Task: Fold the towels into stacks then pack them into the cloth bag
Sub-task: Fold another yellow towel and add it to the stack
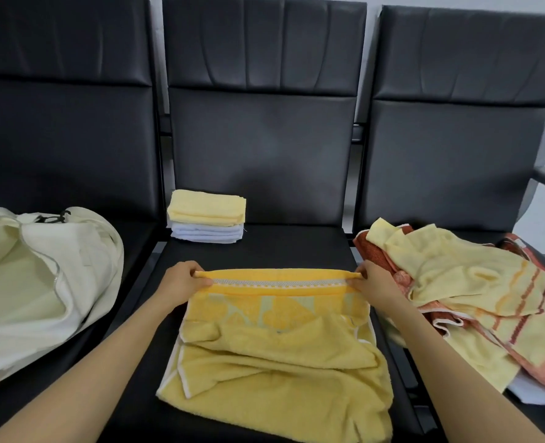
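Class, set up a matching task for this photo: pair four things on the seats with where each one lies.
Things:
1. cloth bag
2. folded stack
3. yellow towel
4. unfolded pile

Places:
A. right seat
B. back of the middle seat
C. left seat
D. front of the middle seat, far edge held by both hands

Pairs: 1-C, 2-B, 3-D, 4-A

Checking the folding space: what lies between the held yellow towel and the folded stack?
Head view: only bare black seat separates the yellow towel from the folded stack.
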### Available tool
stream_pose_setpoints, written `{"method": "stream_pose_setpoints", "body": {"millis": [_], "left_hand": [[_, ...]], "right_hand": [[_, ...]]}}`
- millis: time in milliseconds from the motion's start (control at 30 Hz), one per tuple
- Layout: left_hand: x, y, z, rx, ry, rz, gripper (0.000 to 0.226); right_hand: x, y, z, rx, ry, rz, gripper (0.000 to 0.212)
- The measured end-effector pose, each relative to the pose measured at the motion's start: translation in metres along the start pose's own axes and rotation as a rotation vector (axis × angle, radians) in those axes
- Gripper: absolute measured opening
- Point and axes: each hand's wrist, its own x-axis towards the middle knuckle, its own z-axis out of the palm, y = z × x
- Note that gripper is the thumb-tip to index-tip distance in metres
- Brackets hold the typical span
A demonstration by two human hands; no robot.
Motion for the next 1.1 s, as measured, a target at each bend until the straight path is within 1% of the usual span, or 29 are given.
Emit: {"method": "stream_pose_setpoints", "body": {"millis": [67, 167, 267, 333, 400, 467, 500, 533, 567, 667, 700, 733, 767, 833, 867, 900, 967, 1100], "left_hand": [[-0.011, 0.008, -0.014, 0.001, 0.036, 0.073, 0.014], [-0.028, 0.027, -0.041, -0.068, 0.050, 0.174, 0.015], [-0.042, 0.055, -0.078, -0.147, 0.118, 0.263, 0.017], [-0.051, 0.079, -0.102, -0.265, 0.219, 0.321, 0.019], [-0.064, 0.105, -0.124, -0.353, 0.379, 0.414, 0.018], [-0.079, 0.128, -0.142, -0.437, 0.551, 0.517, 0.017], [-0.084, 0.135, -0.149, -0.491, 0.598, 0.551, 0.018], [-0.087, 0.138, -0.154, -0.508, 0.609, 0.558, 0.019], [-0.088, 0.139, -0.157, -0.469, 0.578, 0.527, 0.019], [-0.090, 0.131, -0.158, -0.153, 0.388, 0.369, 0.016], [-0.090, 0.129, -0.157, -0.097, 0.375, 0.354, 0.015], [-0.092, 0.130, -0.158, -0.097, 0.393, 0.355, 0.013], [-0.093, 0.132, -0.160, -0.137, 0.427, 0.363, 0.013], [-0.096, 0.139, -0.166, -0.304, 0.471, 0.374, 0.017], [-0.098, 0.144, -0.169, -0.379, 0.466, 0.369, 0.020], [-0.099, 0.147, -0.172, -0.422, 0.451, 0.352, 0.022], [-0.100, 0.151, -0.173, -0.436, 0.397, 0.290, 0.024], [-0.095, 0.147, -0.172, -0.495, 0.274, 0.223, 0.024]], "right_hand": [[-0.010, -0.007, -0.012, 0.023, 0.008, -0.018, 0.015], [-0.021, -0.021, -0.037, 0.075, 0.014, -0.060, 0.020], [-0.033, -0.043, -0.078, 0.193, 0.095, -0.154, 0.023], [-0.042, -0.064, -0.110, 0.250, 0.181, -0.237, 0.020], [-0.053, -0.085, -0.140, 0.281, 0.276, -0.340, 0.013], [-0.066, -0.104, -0.164, 0.305, 0.423, -0.448, 0.008], [-0.071, -0.111, -0.173, 0.311, 0.492, -0.491, 0.010], [-0.074, -0.115, -0.179, 0.304, 0.529, -0.515, 0.010], [-0.075, -0.116, -0.183, 0.266, 0.525, -0.508, 0.009], [-0.071, -0.112, -0.180, -0.003, 0.361, -0.338, 0.004], [-0.070, -0.110, -0.178, -0.006, 0.353, -0.293, 0.003], [-0.072, -0.110, -0.177, 0.055, 0.369, -0.277, 0.004], [-0.075, -0.111, -0.178, 0.178, 0.383, -0.276, 0.009], [-0.082, -0.118, -0.181, 0.453, 0.345, -0.268, 0.017], [-0.085, -0.122, -0.183, 0.538, 0.310, -0.263, 0.020], [-0.087, -0.126, -0.185, 0.576, 0.288, -0.259, 0.020], [-0.088, -0.131, -0.186, 0.590, 0.287, -0.260, 0.020], [-0.079, -0.129, -0.185, 0.502, 0.363, -0.225, 0.022]]}}
